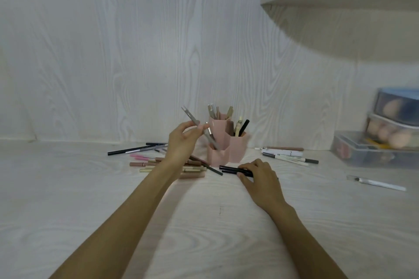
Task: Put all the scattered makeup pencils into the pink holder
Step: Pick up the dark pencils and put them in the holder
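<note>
A person at a pale table (215,233) is tidying makeup pencils. Nearest, the right hand (260,179) is curling over black pencils (229,169) lying flat, fingers closing on them; whether they are lifted yet, I cannot tell. Beyond, the left hand (183,142) is pinching a grey pencil (199,128) between thumb and fingertips, tip angling down into the front cup of the pink holder (229,145). Tilting it more upright before releasing should keep it from snagging the rim. More pencils are lying scattered left (167,165) and right (288,154) of the holder, well short of done.
</note>
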